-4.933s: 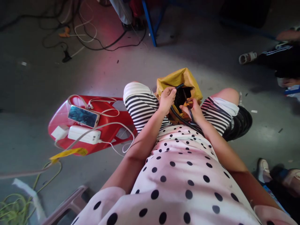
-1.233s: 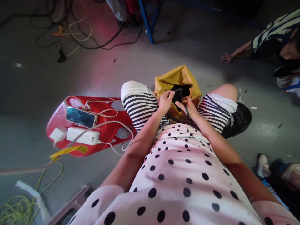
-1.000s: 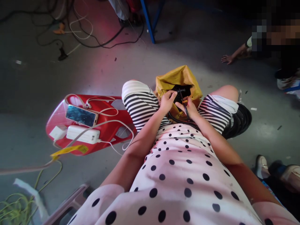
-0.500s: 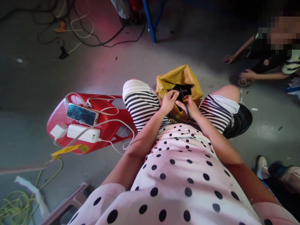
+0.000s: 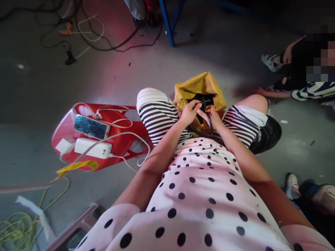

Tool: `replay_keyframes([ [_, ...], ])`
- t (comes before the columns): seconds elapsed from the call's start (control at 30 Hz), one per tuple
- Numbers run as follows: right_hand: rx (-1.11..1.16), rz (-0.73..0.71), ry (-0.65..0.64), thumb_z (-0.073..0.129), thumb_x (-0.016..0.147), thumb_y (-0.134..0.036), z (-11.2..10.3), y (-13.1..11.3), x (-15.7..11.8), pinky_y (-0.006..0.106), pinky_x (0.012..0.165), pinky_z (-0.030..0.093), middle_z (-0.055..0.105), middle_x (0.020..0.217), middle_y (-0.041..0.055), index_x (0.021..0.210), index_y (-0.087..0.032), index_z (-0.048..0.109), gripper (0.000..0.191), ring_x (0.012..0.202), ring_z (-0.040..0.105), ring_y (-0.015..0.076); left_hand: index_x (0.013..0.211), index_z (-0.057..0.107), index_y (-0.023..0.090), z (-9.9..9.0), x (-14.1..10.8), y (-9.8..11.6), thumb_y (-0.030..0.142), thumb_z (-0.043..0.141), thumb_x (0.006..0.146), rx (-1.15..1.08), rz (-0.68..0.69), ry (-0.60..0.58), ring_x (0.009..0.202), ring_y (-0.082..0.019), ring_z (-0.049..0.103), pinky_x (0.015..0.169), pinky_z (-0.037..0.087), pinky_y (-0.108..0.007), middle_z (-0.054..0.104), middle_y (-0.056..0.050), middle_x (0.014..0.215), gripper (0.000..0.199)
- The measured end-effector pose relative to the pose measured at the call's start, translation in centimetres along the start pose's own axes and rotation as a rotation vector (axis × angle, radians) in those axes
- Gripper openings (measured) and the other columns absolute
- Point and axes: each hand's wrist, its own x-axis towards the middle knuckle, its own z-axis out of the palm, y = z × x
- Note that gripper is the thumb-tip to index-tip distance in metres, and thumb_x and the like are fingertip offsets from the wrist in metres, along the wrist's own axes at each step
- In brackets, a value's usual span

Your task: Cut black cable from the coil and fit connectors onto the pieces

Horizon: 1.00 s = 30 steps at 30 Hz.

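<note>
A yellow bag (image 5: pixel 192 83) stands open between my knees, with dark parts (image 5: pixel 208 100) inside its mouth. Over the opening, my left hand (image 5: pixel 190 112) pinches a thin black piece between thumb and fingers. Close beside it, my right hand (image 5: pixel 212 118) is closed round a black cable (image 5: pixel 210 122) that loops down toward my lap. The fingertips of both hands nearly meet. A small orange spot shows by my right fingers; what it belongs to is too small to tell.
At the left a red stool (image 5: pixel 120 139) bears a phone (image 5: pixel 91 127), a white power bank (image 5: pixel 92 148) and cables. A coil of black cable (image 5: pixel 268 136) lies by my right knee. Another person (image 5: pixel 295 62) is at the upper right; shoes (image 5: pixel 291 184) show lower right.
The other person at the upper right has shifted, with a hand now lower and a shoe in view. My fingers have moved only slightly at the bag's mouth.
</note>
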Motion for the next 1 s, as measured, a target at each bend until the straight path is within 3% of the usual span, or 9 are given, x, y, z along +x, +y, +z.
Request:
replay_keyframes([
  [0.13,-0.013,0.032,-0.012,0.084,0.092,-0.089,-0.5,0.1,0.3,0.042,0.090,0.060,0.078,0.095,0.0027,0.122,-0.027,0.060,0.072,0.090,0.076,0.0280,0.104,0.082,0.018,-0.6,1.2,-1.3,0.020,0.073,0.104,0.095,0.045,-0.110,0.105,-0.022,0.077,0.104,0.057,-0.032,0.085,-0.006,0.105,0.009],
  [0.27,-0.064,0.016,-0.005,0.084,0.088,-0.094,-0.7,0.6,0.4,0.045,0.092,0.062,0.079,0.096,0.0063,0.111,-0.028,0.061,0.074,0.095,0.078,0.0314,0.104,0.082,0.017,-1.1,1.9,-2.5,0.022,0.072,0.102,0.151,0.091,-0.141,0.109,-0.024,0.077,0.107,0.058,-0.035,0.086,-0.008,0.105,0.011],
  [0.5,0.021,0.037,-0.109,0.092,0.083,-0.092,-0.6,2.3,1.5,0.045,0.087,0.063,0.075,0.091,0.0034,0.123,-0.028,0.064,0.081,0.090,0.076,0.0303,0.102,0.082,0.017,-1.0,2.4,-3.2,0.022,0.074,0.099,0.168,0.054,-0.252,0.105,-0.024,0.075,0.106,0.058,-0.037,0.083,-0.007,0.100,0.010],
  [0.77,-0.051,0.102,-0.034,0.089,0.089,-0.083,0.5,3.2,2.6,0.043,0.085,0.059,0.071,0.083,0.0005,0.106,-0.029,0.060,0.064,0.086,0.073,0.0280,0.092,0.079,0.016,-0.1,2.5,-2.6,0.014,0.073,0.098,0.135,-0.095,-0.131,0.105,-0.022,0.073,0.107,0.056,-0.035,0.080,-0.006,0.097,0.009],
  [1.0,-0.038,0.162,-0.079,0.097,0.086,-0.068,0.1,3.3,3.0,0.040,0.082,0.055,0.070,0.083,-0.0009,0.107,-0.030,0.057,0.059,0.084,0.071,0.0263,0.082,0.074,0.017,0.2,2.1,-2.2,0.005,0.077,0.095,0.040,-0.194,-0.192,0.089,-0.017,0.066,0.096,0.054,-0.030,0.071,0.000,0.082,0.018],
])
